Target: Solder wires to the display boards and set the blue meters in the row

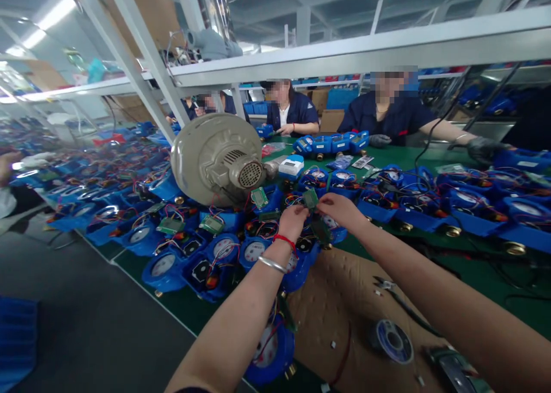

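Observation:
Between my two hands is a small green circuit board (310, 198) with a display, above several blue water meters. My left hand (294, 218) has its fingers closed at the board's left side; a red cord and a silver bangle circle that wrist. At the board's right edge, my right hand (340, 209) pinches with thumb and fingers. Thin coloured wires run below the board. An open blue water meter (301, 267) with a white dial sits under my left wrist. Another green circuit board (259, 198) lies on a meter to the left.
A large beige blower (219, 158) stands behind the meters. On the cardboard sheet (327, 307) are a solder spool (394, 341) and cutters (385, 284). A metal shelf beam (344, 57) crosses overhead. Co-workers sit across the green table; a gloved hand (484, 149) is at right.

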Action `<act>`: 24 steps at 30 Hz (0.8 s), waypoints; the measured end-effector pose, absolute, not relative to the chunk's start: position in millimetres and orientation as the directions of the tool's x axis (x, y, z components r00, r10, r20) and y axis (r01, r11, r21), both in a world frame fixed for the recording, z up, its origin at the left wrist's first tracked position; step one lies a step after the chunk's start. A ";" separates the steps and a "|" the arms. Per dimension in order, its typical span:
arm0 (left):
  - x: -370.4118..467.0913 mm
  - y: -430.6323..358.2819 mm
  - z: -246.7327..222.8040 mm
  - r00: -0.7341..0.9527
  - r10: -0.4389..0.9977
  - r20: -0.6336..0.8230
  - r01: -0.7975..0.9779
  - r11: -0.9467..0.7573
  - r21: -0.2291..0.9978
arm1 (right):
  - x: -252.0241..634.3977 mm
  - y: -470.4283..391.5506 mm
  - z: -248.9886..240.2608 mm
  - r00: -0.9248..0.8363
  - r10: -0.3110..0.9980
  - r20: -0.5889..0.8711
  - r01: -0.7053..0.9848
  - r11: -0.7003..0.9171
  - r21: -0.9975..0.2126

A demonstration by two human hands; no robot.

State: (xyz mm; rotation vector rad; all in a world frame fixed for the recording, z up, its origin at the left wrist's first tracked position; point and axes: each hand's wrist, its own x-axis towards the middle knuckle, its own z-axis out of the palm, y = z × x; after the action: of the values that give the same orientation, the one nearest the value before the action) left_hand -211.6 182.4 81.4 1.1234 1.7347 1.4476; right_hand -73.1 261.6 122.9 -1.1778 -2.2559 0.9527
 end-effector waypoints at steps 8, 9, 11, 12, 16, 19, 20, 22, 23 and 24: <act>-221.1 188.3 71.2 -0.499 0.865 0.046 0.144 0.031 0.989 | -79.0 251.3 120.9 -0.597 0.801 0.041 0.387 0.333 -0.860; -221.2 188.4 70.8 -0.501 0.864 0.043 0.135 0.029 0.990 | -79.8 251.6 121.0 -0.602 0.798 0.035 0.377 0.322 -0.869; -220.5 188.8 70.8 -0.506 0.862 0.034 0.115 0.028 0.993 | -81.6 252.8 121.1 -0.606 0.795 0.027 0.359 0.304 -0.882; -219.9 189.1 71.0 -0.509 0.860 0.029 0.104 0.028 0.994 | -82.6 253.6 120.9 -0.606 0.795 0.026 0.352 0.297 -0.887; -217.2 190.3 72.3 -0.522 0.853 -0.001 0.051 0.033 0.998 | -85.6 257.9 118.9 -0.602 0.798 0.010 0.340 0.268 -0.901; -216.0 190.7 72.3 -0.528 0.849 -0.020 0.017 0.034 0.999 | -86.9 261.5 116.3 -0.589 0.808 -0.010 0.341 0.237 -0.910; -215.8 190.9 72.1 -0.530 0.848 -0.025 0.009 0.034 0.999 | -87.3 262.5 115.3 -0.583 0.812 -0.018 0.342 0.225 -0.912; -215.6 191.3 71.0 -0.534 0.845 -0.032 -0.004 0.035 0.999 | -88.2 264.3 113.3 -0.575 0.817 -0.031 0.340 0.204 -0.918; -215.7 191.7 70.3 -0.536 0.843 -0.035 -0.009 0.036 0.999 | -88.7 265.1 112.3 -0.573 0.819 -0.036 0.339 0.196 -0.920; -215.8 192.2 69.4 -0.538 0.842 -0.037 -0.012 0.036 0.999 | -89.1 265.7 111.4 -0.571 0.820 -0.040 0.338 0.190 -0.922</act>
State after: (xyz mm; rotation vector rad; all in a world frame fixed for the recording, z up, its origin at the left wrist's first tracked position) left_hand -215.8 192.2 69.4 0.8542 1.6305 1.5828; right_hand -89.1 265.7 111.4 -1.0805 -2.0031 1.3641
